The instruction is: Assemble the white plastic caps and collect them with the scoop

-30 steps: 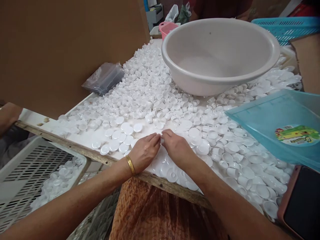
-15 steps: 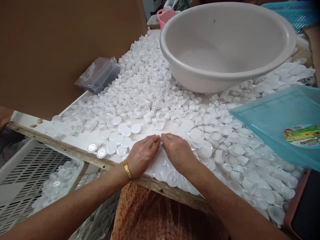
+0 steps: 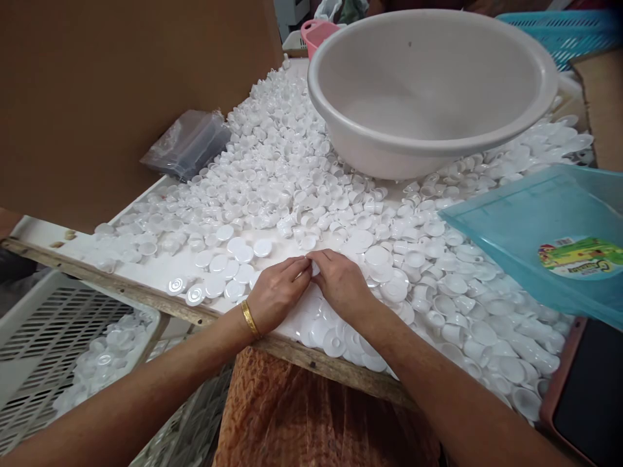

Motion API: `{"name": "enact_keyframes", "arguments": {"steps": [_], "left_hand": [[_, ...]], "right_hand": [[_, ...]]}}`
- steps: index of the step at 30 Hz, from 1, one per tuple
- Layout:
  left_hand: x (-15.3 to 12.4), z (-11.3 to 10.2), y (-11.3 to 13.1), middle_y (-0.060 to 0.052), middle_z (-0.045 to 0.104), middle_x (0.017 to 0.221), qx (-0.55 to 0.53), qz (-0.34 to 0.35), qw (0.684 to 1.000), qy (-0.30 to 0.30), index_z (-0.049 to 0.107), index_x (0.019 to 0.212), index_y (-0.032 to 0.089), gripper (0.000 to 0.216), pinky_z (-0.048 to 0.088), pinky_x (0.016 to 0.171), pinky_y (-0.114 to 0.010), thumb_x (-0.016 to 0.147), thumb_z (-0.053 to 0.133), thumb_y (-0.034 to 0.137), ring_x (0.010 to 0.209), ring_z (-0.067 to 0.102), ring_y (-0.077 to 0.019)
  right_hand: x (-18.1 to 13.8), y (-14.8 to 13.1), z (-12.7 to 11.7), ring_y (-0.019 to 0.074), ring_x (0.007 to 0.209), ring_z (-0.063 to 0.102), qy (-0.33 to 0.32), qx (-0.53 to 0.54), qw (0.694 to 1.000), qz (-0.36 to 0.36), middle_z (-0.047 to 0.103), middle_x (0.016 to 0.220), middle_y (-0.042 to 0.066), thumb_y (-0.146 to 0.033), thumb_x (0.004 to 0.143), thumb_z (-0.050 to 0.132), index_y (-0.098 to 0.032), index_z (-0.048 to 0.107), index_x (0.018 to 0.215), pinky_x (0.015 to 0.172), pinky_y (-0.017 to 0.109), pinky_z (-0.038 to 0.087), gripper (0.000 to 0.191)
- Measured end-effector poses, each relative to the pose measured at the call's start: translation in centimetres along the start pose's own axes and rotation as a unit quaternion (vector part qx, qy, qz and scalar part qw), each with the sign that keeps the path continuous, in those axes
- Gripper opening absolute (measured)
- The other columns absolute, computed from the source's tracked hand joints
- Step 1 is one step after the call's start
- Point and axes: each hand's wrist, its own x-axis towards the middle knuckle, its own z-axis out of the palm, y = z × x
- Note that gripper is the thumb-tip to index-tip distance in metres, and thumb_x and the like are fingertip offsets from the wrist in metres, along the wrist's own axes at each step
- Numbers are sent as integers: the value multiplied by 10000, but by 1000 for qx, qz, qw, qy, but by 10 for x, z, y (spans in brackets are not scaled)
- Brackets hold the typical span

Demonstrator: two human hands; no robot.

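At far left, below the table's wooden front edge (image 3: pixel 121 288), a white crate (image 3: pixel 24 370) holds a heap of pieces. The brown board (image 3: pixel 121 97) stands along the table's left side; a bag (image 3: pixel 187 146) lies against it. White tabletop (image 3: pixel 158 267) shows in a strip between the front edge and the heaped cups (image 3: pixel 272 168), with loose discs (image 3: pixel 236 271) spread on its right part. Just right of these, the left hand (image 3: pixel 280 292) rests over the front edge, fingers bent and drawn together, tips against the right hand's; whether it grips anything I cannot tell. At the meeting fingertips, just above the table, is a small white piece (image 3: pixel 315 268), mostly hidden. The right hand (image 3: pixel 341 285) is closed in a pinch on it. More discs lie beneath, near the front edge. Beyond, a wide basin (image 3: pixel 428 146) sits among the cups, a pink tub (image 3: pixel 315 35) behind its left rim. On the crowded right side, a blue tray (image 3: pixel 506 227) reaches inward over the cups, with a phone (image 3: pixel 591 389) nearer the person.
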Motion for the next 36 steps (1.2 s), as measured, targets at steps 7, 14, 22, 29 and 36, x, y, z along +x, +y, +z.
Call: {"name": "enact_keyframes", "arguments": {"steps": [7, 14, 22, 29, 36], "left_hand": [[-7, 4, -3, -98, 633, 1049, -118, -75, 989, 46, 597, 994, 144, 199, 531, 795, -298, 874, 443, 181, 943, 606, -160], [-1, 7, -6, -54, 690, 855, -203, -184, 957, 94, 654, 893, 150, 149, 534, 706, -258, 814, 528, 149, 784, 641, -138], [-5, 4, -6, -31, 702, 846, -224, -228, 943, 90, 674, 877, 185, 141, 544, 708, -268, 803, 554, 179, 763, 652, -141], [-8, 0, -3, -62, 676, 917, -187, -144, 966, 108, 634, 939, 159, 163, 539, 740, -260, 824, 520, 146, 841, 633, -137], [-12, 2, -5, -120, 628, 1036, -43, -33, 998, 31, 584, 1003, 119, 196, 524, 796, -321, 847, 467, 136, 948, 596, -192]], "right_hand": [[-1, 3, -7, 225, 1000, 506, 22, -74, 997, -10, 650, 960, 48, -240, 773, 623, -210, 585, 1022, 990, 453, 242, 253], [-1, 4, -5, 201, 973, 526, 16, -79, 997, -7, 641, 972, 55, -249, 786, 606, -189, 502, 1180, 1019, 458, 198, 412], [-2, 4, -3, 205, 986, 516, 23, -74, 997, -7, 631, 996, 64, -239, 790, 589, -184, 444, 1251, 1038, 453, 174, 486], [-1, 4, -3, 207, 989, 509, 20, -76, 997, -4, 628, 999, 58, -256, 803, 567, -191, 442, 1248, 1038, 450, 164, 466], [0, 5, -3, 215, 983, 508, 17, -70, 997, -18, 632, 951, 38, -277, 802, 576, -219, 563, 1089, 1034, 467, 153, 294]]}}
